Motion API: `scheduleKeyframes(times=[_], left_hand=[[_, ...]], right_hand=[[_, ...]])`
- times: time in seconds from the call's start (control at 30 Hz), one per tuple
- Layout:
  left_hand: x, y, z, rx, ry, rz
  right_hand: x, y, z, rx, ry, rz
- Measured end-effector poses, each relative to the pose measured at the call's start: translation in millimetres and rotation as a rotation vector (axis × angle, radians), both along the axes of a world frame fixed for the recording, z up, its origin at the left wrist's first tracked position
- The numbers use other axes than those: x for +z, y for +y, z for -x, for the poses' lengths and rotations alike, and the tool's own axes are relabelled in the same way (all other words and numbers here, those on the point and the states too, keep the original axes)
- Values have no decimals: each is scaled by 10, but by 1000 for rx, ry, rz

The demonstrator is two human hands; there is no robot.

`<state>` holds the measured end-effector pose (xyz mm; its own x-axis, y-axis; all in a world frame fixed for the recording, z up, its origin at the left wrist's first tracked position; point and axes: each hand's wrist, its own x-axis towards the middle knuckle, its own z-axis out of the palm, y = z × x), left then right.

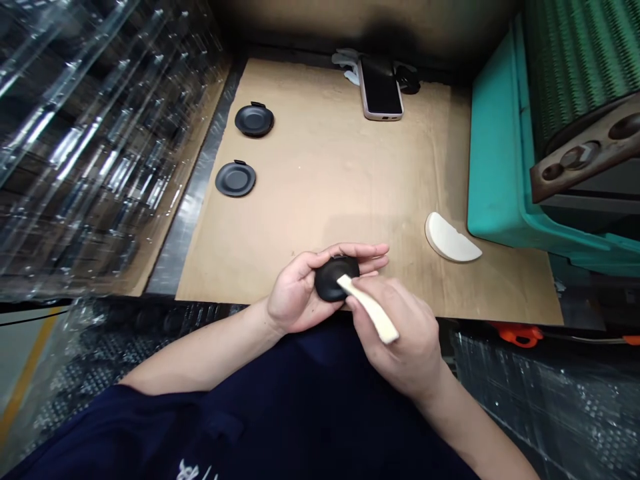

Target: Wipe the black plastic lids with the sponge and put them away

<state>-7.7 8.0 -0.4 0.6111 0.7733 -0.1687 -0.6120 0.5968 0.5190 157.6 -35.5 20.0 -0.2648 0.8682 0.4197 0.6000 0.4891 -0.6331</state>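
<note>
My left hand [300, 293] is curled round a round black plastic lid [327, 280], holding it in the palm near the cardboard's front edge. Pinched in my right hand [405, 327] is a cream-coloured foam sponge piece [375, 313], bent along its length. One end of the sponge meets the lid's surface. Two similar black lids lie on the cardboard at the left, a farther one [255, 121] and a nearer one [235, 179], each with a small tab at its back. A white half-round sponge [451, 239] rests to the right of my hands.
Cardboard [310, 187] covers the work surface. A phone [381, 90] lies at the back beside a crumpled white item [349, 63]. Stacked clear plastic trays [100, 133] rise at the left. A teal crate [495, 153] stands at the right, below a green ribbed part [585, 67]. An orange-handled tool [520, 335] shows at the lower right.
</note>
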Motion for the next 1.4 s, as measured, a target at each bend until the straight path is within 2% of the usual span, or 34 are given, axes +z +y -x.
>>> scheduleKeyframes(times=[0.1, 0.2, 0.33, 0.5, 0.63, 0.77, 0.93, 1.07, 1.23, 1.33, 1.4], left_hand=[[19, -7, -3, 19, -28, -7], [28, -11, 2, -26, -31, 4], [19, -8, 18, -53, -33, 15], [10, -14, 23, -66, -33, 25], [11, -26, 26, -61, -21, 19], [15, -27, 23, -65, -6, 27], [15, -19, 21, -45, -8, 23], [3, -22, 13, -39, 14, 9], [6, -24, 8, 12, 14, -8], [23, -34, -13, 31, 27, -39], [28, -54, -36, 86, 51, -52]], right_hand=[[-5, 8, 32, 127, 154, 19], [-44, 46, 52, 149, 277, -66], [-64, 70, 46, 261, 267, 2], [-49, 79, 15, 196, 250, -75], [-28, 90, -7, 297, 205, 29], [-33, 94, -7, 198, 230, -88], [-19, 91, -1, 337, 190, 51], [-25, 97, 1, 239, 247, -42], [-35, 57, -4, 345, 199, 81], [-31, 31, 48, 266, 215, 2], [-39, 8, 106, 199, 242, -55]])
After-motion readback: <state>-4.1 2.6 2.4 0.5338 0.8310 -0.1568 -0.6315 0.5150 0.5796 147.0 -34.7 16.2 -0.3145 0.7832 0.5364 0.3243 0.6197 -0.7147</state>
